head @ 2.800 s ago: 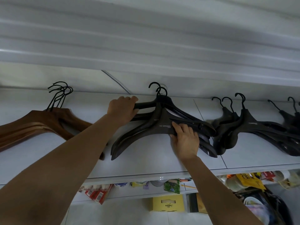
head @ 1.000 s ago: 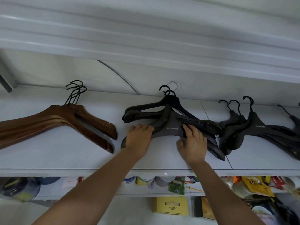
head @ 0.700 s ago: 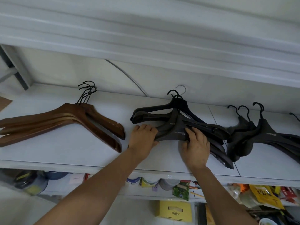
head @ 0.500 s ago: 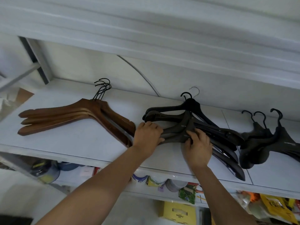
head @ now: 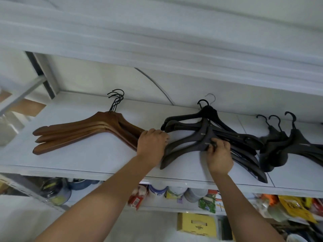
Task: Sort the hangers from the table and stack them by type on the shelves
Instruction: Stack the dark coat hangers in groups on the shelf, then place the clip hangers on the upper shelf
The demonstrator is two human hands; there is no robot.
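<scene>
Both hands on the pile of dark moulded plastic hangers (head: pixel 209 137) on the white shelf (head: pixel 104 161), left hand (head: pixel 152 145) curled over an arm, right hand (head: pixel 219 158) fingers (head: pixel 212 145) pinching the centre, and one careless shove could fan the loose stack toward the brown wooden hangers (head: pixel 87 131).

One head-worn camera looks forward and slightly up, close to the white shelf (head: pixel 87 158) at arm's reach.

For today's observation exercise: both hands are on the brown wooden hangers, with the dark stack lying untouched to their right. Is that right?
Not quite. The head view shows both hands, left and right, on the dark stack; the brown wooden hangers lie untouched to their left.
</scene>
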